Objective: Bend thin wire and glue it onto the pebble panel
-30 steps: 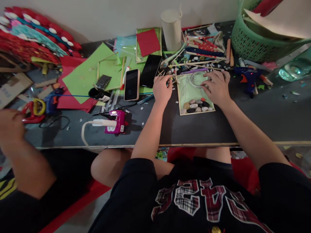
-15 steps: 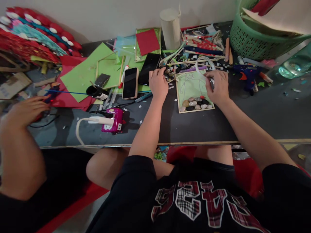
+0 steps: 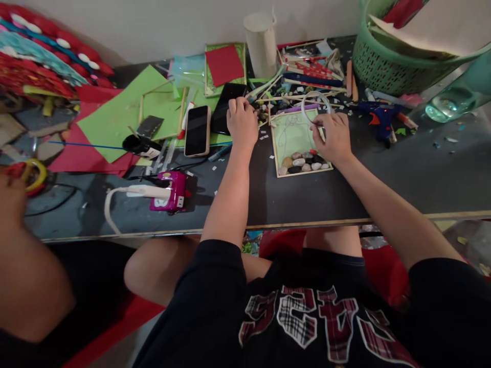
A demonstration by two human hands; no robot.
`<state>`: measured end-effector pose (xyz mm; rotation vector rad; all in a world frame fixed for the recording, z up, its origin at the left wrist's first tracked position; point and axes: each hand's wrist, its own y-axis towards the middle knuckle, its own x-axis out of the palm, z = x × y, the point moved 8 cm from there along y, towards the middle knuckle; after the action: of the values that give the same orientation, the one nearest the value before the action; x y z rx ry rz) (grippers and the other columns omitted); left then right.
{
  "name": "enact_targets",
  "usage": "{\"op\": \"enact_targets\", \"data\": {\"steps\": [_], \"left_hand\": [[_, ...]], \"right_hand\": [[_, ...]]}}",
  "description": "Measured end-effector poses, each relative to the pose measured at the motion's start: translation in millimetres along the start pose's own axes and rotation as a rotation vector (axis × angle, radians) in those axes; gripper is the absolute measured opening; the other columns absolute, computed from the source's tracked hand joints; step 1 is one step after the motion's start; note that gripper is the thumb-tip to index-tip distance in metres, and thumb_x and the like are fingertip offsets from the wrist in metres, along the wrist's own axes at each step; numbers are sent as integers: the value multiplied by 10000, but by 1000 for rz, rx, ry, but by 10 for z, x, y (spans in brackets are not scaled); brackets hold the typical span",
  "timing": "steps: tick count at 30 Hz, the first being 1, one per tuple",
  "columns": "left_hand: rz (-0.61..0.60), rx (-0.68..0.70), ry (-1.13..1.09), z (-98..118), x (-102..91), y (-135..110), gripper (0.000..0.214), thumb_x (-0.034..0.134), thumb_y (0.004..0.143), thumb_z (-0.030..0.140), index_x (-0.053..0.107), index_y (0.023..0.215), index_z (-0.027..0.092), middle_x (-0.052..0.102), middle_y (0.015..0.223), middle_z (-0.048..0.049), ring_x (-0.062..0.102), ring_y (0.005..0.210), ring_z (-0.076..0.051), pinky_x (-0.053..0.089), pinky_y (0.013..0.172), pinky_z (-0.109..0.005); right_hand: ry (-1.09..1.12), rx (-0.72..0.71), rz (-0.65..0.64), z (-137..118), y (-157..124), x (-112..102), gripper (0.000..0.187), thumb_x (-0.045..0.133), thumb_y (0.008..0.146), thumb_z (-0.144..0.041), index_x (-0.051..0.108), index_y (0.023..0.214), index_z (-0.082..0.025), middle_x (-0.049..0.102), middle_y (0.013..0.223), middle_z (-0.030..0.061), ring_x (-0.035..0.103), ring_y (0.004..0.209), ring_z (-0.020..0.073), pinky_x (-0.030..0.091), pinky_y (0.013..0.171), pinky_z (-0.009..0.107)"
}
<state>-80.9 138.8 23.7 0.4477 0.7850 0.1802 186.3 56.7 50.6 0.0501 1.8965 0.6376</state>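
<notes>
My left hand [image 3: 243, 122] reaches to the pile of small pebbles and scraps [image 3: 264, 107], its fingers curled down; what the fingertips hold, if anything, is hidden. A thin, pale translucent ring [image 3: 305, 108], perhaps an emptied tape roll, stands at the top of a small framed panel [image 3: 295, 135]. My right hand [image 3: 333, 137] has thumb and fingers closed at the ring's lower right side. Pale green paper with a line drawing fills the panel. Along its lower edge lie several smooth pebbles [image 3: 299, 162] in grey, black and tan, with a small red one.
Two phones [image 3: 197, 131] lie left of my left hand, near a magenta plug adapter [image 3: 169, 191]. A blue glue gun [image 3: 379, 120], a green basket [image 3: 391, 71] and a glass [image 3: 445, 107] stand right. A co-worker's hand [image 3: 11, 197] is by yellow-red scissors [image 3: 36, 176].
The view has shifted slightly. My left fingers have curled in more, while my right hand stays at the ring. The co-worker's hand has drawn back leftward, and scissors now show beside it.
</notes>
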Motion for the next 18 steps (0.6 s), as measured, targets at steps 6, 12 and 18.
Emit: {"op": "enact_targets", "data": {"steps": [6, 12, 18], "left_hand": [[73, -25, -29, 188, -133, -146, 474, 328, 1060, 619, 619, 1205, 275, 697, 1258, -123, 583, 1343, -296, 451, 1197, -494], [-133, 100, -78, 879, 95, -555, 504, 330, 1070, 638, 610, 1255, 263, 728, 1224, -113, 700, 1126, -226, 548, 1035, -382], [-300, 189, -68, 1089, 324, -671, 393, 414, 1073, 572, 635, 1207, 275, 721, 1196, -102, 687, 1148, -240, 547, 1012, -389]], "right_hand": [[69, -134, -57, -87, 23, 52, 356, 449, 1055, -471, 741, 1048, -268, 792, 1105, 85, 672, 1191, 314, 413, 1149, 567], [106, -113, 34, -70, 37, -48, 461, 422, 1055, -606, 756, 1178, -313, 794, 1187, 69, 663, 1222, 315, 424, 1137, 575], [140, -142, 48, -148, 32, -100, 428, 405, 1078, -546, 772, 1188, -355, 810, 1129, 38, 685, 1159, 295, 432, 1117, 553]]}}
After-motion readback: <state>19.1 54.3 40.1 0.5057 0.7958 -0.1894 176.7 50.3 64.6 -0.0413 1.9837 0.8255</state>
